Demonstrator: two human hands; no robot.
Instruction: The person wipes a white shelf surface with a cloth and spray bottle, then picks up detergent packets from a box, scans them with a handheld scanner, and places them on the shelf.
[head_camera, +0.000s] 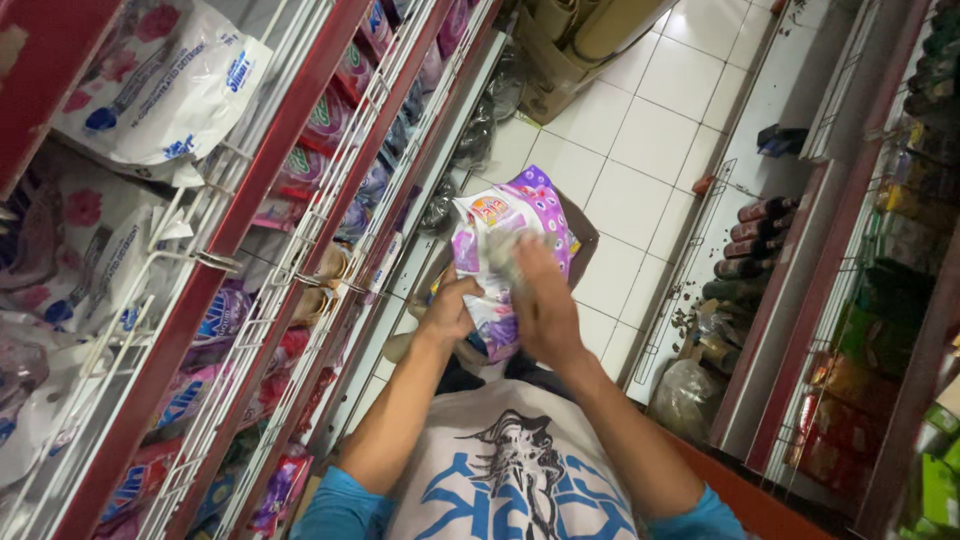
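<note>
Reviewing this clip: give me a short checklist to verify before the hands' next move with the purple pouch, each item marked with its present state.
1. Left hand grips the purple pouch at its lower edge: ok.
2. Right hand lies on the pouch front: ok.
3. Cloth or wipe under the right hand: cannot tell, blurred.
4. Pouch held clear of the wire shelf: ok.
5. Pouch sealed, undamaged: cannot tell.
6. White tiled floor below: ok.
</note>
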